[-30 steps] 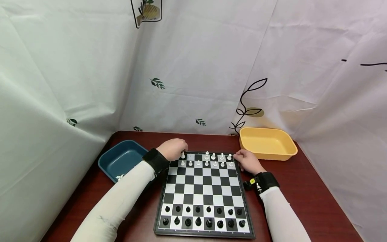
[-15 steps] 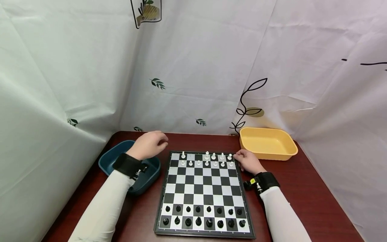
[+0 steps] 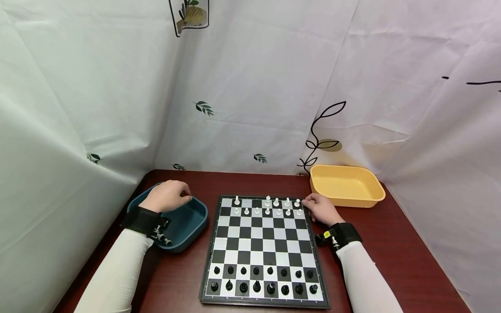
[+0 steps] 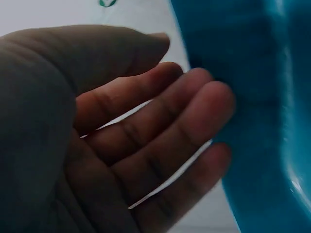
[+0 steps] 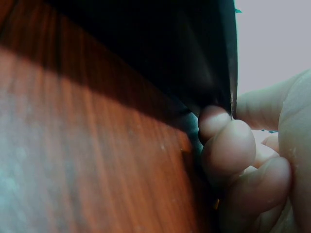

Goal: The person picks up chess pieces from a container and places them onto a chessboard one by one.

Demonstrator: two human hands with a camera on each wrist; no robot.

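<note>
My left hand (image 3: pixel 167 196) hovers over the blue plastic bin (image 3: pixel 201 213) with nothing in its fingers. In the left wrist view its loosely bent fingers (image 4: pixel 160 126) spread beside the bin's wall (image 4: pixel 257 97). The chessboard (image 3: pixel 263 234) lies on the table, and my right hand (image 3: pixel 322 208) grips its far right edge between thumb and fingers. White chess pieces stand on the two far rows; a lone white piece (image 3: pixel 236 201) is near the far left corner, apart from the others in its row. Black chess pieces (image 3: pixel 256 286) fill the two near rows.
A yellow bin (image 3: pixel 348 184) stands at the back right, behind my right hand. The dark red table (image 3: pixel 391 261) meets a white printed cloth (image 3: pixel 254 87) at its back and sides.
My left hand has let go of the white chess piece at the far left corner and moved left and down over the blue bin. The right hand has stayed at the chessboard's edge.
</note>
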